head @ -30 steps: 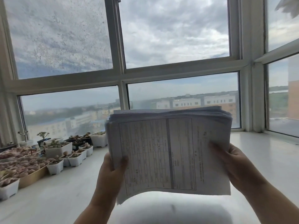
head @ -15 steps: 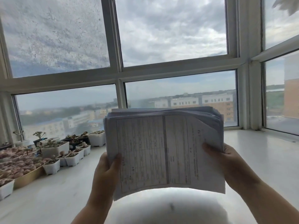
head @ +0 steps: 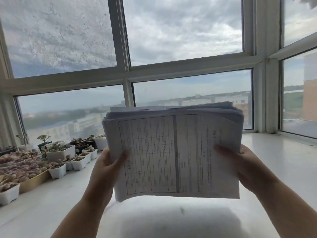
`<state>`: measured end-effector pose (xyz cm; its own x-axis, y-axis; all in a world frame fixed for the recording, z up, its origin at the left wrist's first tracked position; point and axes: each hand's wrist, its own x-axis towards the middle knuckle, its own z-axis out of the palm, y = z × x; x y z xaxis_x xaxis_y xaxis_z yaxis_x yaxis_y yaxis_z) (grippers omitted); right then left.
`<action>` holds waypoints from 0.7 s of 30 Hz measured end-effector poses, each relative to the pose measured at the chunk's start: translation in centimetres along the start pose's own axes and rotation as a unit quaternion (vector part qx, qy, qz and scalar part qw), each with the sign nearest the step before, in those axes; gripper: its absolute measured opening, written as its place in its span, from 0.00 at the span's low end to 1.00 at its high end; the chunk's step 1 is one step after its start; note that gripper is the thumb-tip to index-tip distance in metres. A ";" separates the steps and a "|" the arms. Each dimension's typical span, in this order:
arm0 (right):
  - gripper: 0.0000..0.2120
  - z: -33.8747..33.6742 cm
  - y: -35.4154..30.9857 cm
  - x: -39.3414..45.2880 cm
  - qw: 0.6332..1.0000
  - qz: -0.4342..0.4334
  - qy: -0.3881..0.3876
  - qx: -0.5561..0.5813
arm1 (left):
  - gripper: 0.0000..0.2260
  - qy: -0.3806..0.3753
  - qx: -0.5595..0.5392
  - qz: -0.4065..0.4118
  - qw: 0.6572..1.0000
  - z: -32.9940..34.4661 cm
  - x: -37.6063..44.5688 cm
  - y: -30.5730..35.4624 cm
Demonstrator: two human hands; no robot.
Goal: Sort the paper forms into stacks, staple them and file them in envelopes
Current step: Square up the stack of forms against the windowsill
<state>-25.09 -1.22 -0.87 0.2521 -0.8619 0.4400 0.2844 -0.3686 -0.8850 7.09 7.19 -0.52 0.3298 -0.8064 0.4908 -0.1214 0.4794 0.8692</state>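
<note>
I see my left hand (head: 107, 169) and right hand (head: 247, 166) clamped on opposite side edges of the stack of paper forms (head: 173, 152), thumbs pressing its printed top sheet; the stack hangs between both grips, above the white ledge (head: 283, 162).

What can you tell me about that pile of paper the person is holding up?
The stack of forms is a thick pile of white printed sheets, the top one showing a ruled table. It is held in the air, tilted toward the camera, edges slightly uneven. The left hand grips its left edge and the right hand its right edge.
</note>
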 end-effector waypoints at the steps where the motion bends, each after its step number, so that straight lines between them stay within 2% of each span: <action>1: 0.21 -0.5 0.1 -0.2 1.000 0.012 -0.026 -0.011 | 0.30 -0.026 0.005 -0.010 1.000 -0.3 -0.3 -0.1; 5: 0.23 -1.7 1.5 -1.0 0.990 0.103 -0.082 -0.045 | 0.43 -0.089 -0.029 -0.110 0.989 -0.8 -2.0 -2.2; 7: 0.21 -1.3 1.9 -0.9 0.994 0.087 -0.048 -0.035 | 0.41 -0.078 -0.034 -0.108 0.990 -0.8 -1.8 -2.6; 9: 0.19 -0.7 1.8 -0.4 0.998 0.050 -0.006 -0.027 | 0.33 -0.064 -0.041 -0.093 0.993 -0.7 -1.3 -2.0; 10: 0.19 -0.5 1.5 -0.1 0.999 0.034 0.007 -0.019 | 0.32 -0.061 -0.044 -0.083 0.994 -0.6 -0.9 -1.3; 13: 0.21 -0.8 1.0 0.5 1.000 0.017 -0.005 0.009 | 0.43 -0.072 -0.036 -0.052 0.995 -0.9 -0.2 -0.3; 16: 0.24 -1.7 1.7 0.1 0.996 0.073 -0.044 -0.015 | 0.46 -0.072 -0.049 -0.076 0.993 -1.5 -0.9 -1.2; 18: 0.24 -1.7 2.4 -0.2 0.994 0.092 -0.047 -0.026 | 0.43 -0.060 -0.064 -0.099 0.991 -1.6 -1.4 -2.4; 21: 0.22 -0.9 2.5 0.0 0.999 0.045 -0.002 -0.010 | 0.25 -0.041 -0.071 -0.083 0.993 -1.3 -1.2 -2.6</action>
<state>-25.22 -2.50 -3.21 0.2795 -0.8908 0.3584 0.2410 -0.2962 -0.9242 8.22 7.33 -3.39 0.2564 -0.9013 0.3492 0.0628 0.3761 0.9245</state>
